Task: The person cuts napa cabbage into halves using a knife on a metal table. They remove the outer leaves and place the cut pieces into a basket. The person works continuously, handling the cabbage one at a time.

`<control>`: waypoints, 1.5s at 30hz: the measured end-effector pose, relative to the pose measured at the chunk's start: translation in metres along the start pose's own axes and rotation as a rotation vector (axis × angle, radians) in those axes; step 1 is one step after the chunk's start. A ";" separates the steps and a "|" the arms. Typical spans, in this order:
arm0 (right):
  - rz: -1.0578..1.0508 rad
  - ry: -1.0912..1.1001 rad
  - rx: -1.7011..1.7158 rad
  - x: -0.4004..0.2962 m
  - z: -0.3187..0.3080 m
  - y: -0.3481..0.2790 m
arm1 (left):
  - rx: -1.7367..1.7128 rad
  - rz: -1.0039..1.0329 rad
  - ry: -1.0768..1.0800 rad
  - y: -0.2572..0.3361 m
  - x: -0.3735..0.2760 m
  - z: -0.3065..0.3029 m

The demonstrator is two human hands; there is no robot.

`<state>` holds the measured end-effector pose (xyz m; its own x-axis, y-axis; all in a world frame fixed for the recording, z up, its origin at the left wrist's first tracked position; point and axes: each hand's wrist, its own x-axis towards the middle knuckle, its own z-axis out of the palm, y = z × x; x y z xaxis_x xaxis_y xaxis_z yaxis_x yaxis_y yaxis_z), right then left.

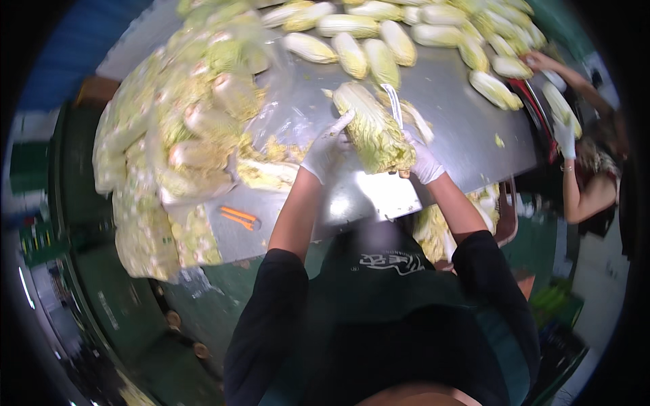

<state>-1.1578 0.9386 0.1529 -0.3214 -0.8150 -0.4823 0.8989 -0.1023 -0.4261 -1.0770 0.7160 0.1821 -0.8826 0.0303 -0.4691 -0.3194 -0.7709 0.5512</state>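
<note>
A napa cabbage [370,127] is held above the steel table [457,147], in front of my chest. My left hand [325,147], in a white glove, grips it from the left with the thumb over its side. On the other side my gloved right hand [425,160] holds a knife [393,104], its pale blade pointing away from me and the handle end showing under the palm. That hand also touches the cabbage's leafy end. A cut-off leaf [416,122] lies behind the blade. Yellowish loose leaves [266,172] lie left of my left hand.
Bagged cabbages [203,111] heap up on the left. Several bare cabbages [350,25] cover the table's far side. An orange utility knife [238,217] lies near the front edge. A crate [508,208] of leaves stands below right. At right, a co-worker's gloved hand [563,137] holds a cabbage.
</note>
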 end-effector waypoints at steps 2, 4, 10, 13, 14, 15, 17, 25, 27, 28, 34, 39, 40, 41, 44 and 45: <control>-0.174 0.207 -0.116 -0.045 -0.003 -0.001 | -0.185 -0.061 -0.151 -0.025 0.010 0.039; -0.327 0.392 -0.333 -0.086 -0.010 -0.001 | -0.202 -0.130 -0.246 -0.041 0.024 0.063; -0.649 0.706 -0.356 -0.166 0.019 0.022 | 0.680 0.012 -0.423 -0.078 0.042 0.137; -0.740 0.783 -0.343 -0.170 -0.016 0.044 | 1.377 0.230 -0.332 -0.085 0.044 0.165; -0.770 0.896 -0.299 -0.182 -0.024 0.049 | 1.431 0.222 -0.341 -0.086 0.041 0.175; -0.754 0.856 -0.314 -0.208 -0.016 0.038 | 1.612 0.209 -0.383 -0.084 0.044 0.177; -0.675 0.856 -0.399 -0.257 -0.028 0.029 | 2.051 0.394 -0.450 -0.089 0.047 0.174; -0.416 1.805 -1.199 -0.285 -0.152 0.085 | 2.441 0.456 -0.459 -0.168 0.031 0.152; -0.643 1.804 -1.205 -0.278 -0.130 0.086 | 2.531 0.643 -0.358 -0.175 0.011 0.155; -0.671 1.691 -1.104 -0.269 -0.117 0.090 | 2.564 0.561 -0.354 -0.177 0.009 0.164; -0.759 1.277 -1.052 -0.202 -0.070 0.115 | 2.540 0.270 -0.411 -0.169 0.029 0.168; -0.673 1.257 -1.137 -0.178 -0.094 0.120 | 2.550 0.235 -0.429 -0.167 0.036 0.167; -0.680 1.242 -1.154 -0.175 -0.098 0.120 | 2.554 0.227 -0.428 -0.167 0.035 0.168; -0.687 1.225 -1.172 -0.172 -0.101 0.119 | 2.558 0.218 -0.425 -0.167 0.035 0.169; -0.837 1.212 -1.180 -0.167 -0.108 0.120 | 2.522 0.244 -0.429 -0.170 0.038 0.161; -0.871 1.266 -1.177 -0.159 -0.114 0.121 | 2.511 0.236 -0.431 -0.171 0.039 0.163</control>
<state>-1.0320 1.1208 0.0912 -0.9808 0.1173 0.1559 -0.0488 0.6260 -0.7783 -1.1127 0.9524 0.1823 -0.8317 0.3874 -0.3978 0.3859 0.9184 0.0875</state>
